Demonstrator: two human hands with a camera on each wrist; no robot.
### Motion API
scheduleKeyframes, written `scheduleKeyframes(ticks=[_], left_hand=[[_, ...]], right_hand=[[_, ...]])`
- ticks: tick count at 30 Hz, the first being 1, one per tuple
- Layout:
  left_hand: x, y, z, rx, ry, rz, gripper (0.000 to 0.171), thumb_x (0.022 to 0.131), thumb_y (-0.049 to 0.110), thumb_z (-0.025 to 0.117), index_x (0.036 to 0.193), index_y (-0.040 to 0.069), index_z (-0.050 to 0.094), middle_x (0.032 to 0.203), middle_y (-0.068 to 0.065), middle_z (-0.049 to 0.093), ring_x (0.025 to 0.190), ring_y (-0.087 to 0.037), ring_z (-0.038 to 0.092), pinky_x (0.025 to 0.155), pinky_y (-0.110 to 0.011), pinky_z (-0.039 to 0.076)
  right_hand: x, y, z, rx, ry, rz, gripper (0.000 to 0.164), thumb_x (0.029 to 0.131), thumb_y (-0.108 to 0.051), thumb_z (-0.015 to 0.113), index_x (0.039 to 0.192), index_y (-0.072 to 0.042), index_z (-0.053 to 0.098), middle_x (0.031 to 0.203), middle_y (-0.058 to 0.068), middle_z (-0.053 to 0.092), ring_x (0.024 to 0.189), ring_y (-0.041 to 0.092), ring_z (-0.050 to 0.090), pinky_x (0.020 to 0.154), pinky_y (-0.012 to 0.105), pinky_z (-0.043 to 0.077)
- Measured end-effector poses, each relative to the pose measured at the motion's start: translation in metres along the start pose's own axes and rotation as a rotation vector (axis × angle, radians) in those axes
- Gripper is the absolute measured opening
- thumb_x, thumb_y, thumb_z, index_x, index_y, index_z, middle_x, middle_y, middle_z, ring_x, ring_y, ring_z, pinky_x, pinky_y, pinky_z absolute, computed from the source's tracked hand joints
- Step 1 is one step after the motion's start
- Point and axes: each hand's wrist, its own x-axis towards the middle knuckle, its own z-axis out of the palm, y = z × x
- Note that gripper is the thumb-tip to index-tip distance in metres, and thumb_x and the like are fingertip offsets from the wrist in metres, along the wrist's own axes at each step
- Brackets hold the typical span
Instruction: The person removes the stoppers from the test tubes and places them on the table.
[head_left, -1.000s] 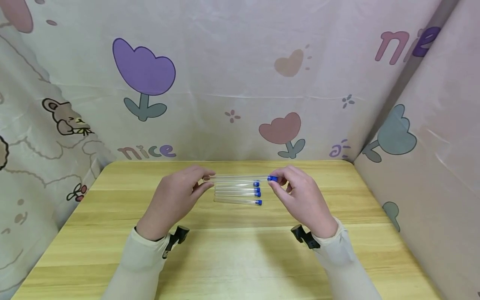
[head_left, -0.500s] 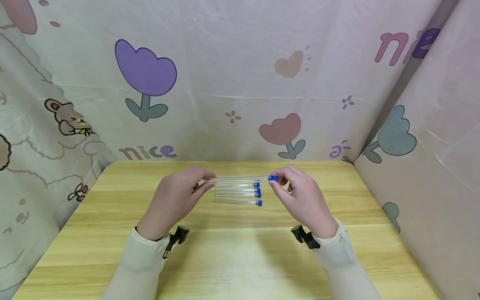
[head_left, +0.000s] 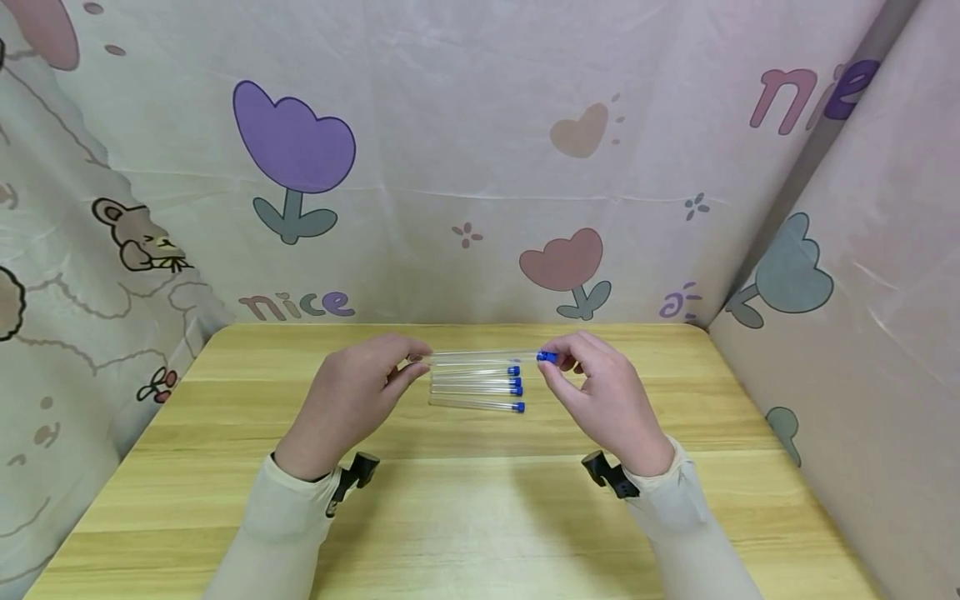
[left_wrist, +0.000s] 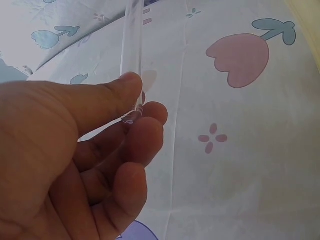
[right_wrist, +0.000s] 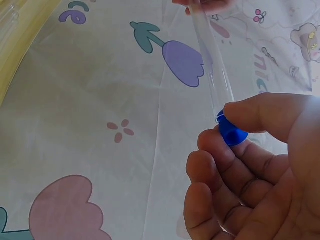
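A clear test tube [head_left: 480, 357] lies level between my two hands, above the table. My left hand [head_left: 360, 392] pinches its rounded closed end between thumb and fingers; the left wrist view shows the tube [left_wrist: 132, 45] rising from that pinch. On the other end sits a blue cap [right_wrist: 231, 131], which my right hand [head_left: 600, 396] holds between thumb and fingers. Just nearer to me, several more clear test tubes [head_left: 472, 403] with blue caps lie side by side on the table, their caps toward the right.
The wooden table [head_left: 480, 517] runs back to a patterned cloth [head_left: 450, 150] that hangs behind it. More of this cloth [head_left: 885, 333] covers the right side, and the left side too. A small black camera [head_left: 364, 469] is strapped at each wrist.
The whole head view has shifted very slightly downward. Both hands keep the same hold on the test tube and its cap, and the tubes on the table lie as before.
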Motion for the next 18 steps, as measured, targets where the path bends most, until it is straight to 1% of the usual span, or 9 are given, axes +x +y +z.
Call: scheduleKeyframes(ticks=[3, 6, 7, 10, 13, 16, 18], left_hand=[[-0.001, 0.0, 0.0, -0.003, 0.004, 0.002, 0.018, 0.093, 0.021, 0.08, 0.11, 0.016, 0.076, 0.097, 0.006, 0.075, 0.065, -0.004, 0.057, 0.057, -0.024, 0.049], [0.0, 0.0, 0.001, -0.015, 0.01, 0.006, 0.017, 0.093, 0.02, 0.079, 0.109, 0.016, 0.076, 0.096, 0.006, 0.075, 0.066, -0.004, 0.057, 0.057, -0.024, 0.049], [0.0, 0.001, 0.001, -0.018, 0.011, 0.009, 0.017, 0.093, 0.02, 0.079, 0.109, 0.016, 0.076, 0.096, 0.006, 0.075, 0.066, -0.004, 0.057, 0.057, -0.025, 0.049], [0.001, 0.001, 0.001, -0.019, 0.004, 0.025, 0.016, 0.094, 0.019, 0.078, 0.109, 0.014, 0.076, 0.098, 0.005, 0.075, 0.072, -0.006, 0.064, 0.061, -0.027, 0.054], [0.001, 0.001, 0.003, -0.01, -0.016, 0.036, 0.015, 0.095, 0.018, 0.077, 0.109, 0.013, 0.076, 0.101, 0.002, 0.076, 0.079, -0.01, 0.07, 0.067, -0.031, 0.058], [0.001, 0.001, 0.007, 0.001, -0.055, 0.024, 0.015, 0.094, 0.018, 0.078, 0.108, 0.012, 0.076, 0.102, 0.002, 0.076, 0.083, -0.011, 0.071, 0.069, -0.032, 0.059], [0.0, -0.001, 0.013, 0.011, -0.097, 0.006, 0.014, 0.094, 0.019, 0.078, 0.107, 0.014, 0.077, 0.101, 0.003, 0.076, 0.083, -0.011, 0.071, 0.07, -0.032, 0.059]], right_hand=[[0.0, -0.001, 0.0, 0.004, 0.001, 0.005, 0.007, 0.095, -0.014, 0.075, 0.101, -0.015, 0.072, 0.092, -0.008, 0.065, 0.083, 0.009, 0.059, 0.067, 0.029, 0.051], [-0.002, 0.0, 0.0, 0.032, 0.021, 0.01, 0.007, 0.096, -0.013, 0.075, 0.102, -0.014, 0.072, 0.093, -0.009, 0.066, 0.084, 0.01, 0.06, 0.071, 0.026, 0.051], [-0.002, 0.0, 0.0, 0.05, 0.037, 0.007, 0.008, 0.095, -0.011, 0.075, 0.103, -0.013, 0.072, 0.093, -0.008, 0.066, 0.084, 0.011, 0.06, 0.072, 0.025, 0.052], [-0.003, 0.001, -0.001, 0.107, 0.1, -0.007, 0.01, 0.094, -0.007, 0.075, 0.104, -0.011, 0.072, 0.095, -0.005, 0.068, 0.086, 0.012, 0.061, 0.077, 0.024, 0.052], [-0.002, 0.001, -0.002, 0.138, 0.15, -0.024, 0.012, 0.093, -0.004, 0.076, 0.104, -0.008, 0.072, 0.098, -0.001, 0.069, 0.088, 0.015, 0.062, 0.08, 0.024, 0.051], [-0.001, 0.001, -0.003, 0.138, 0.154, -0.029, 0.012, 0.093, -0.004, 0.075, 0.104, -0.009, 0.072, 0.1, -0.001, 0.068, 0.09, 0.018, 0.061, 0.081, 0.025, 0.051], [-0.001, 0.0, -0.003, 0.132, 0.146, -0.033, 0.012, 0.094, -0.005, 0.076, 0.104, -0.01, 0.072, 0.101, -0.001, 0.068, 0.092, 0.018, 0.061, 0.082, 0.027, 0.051]])
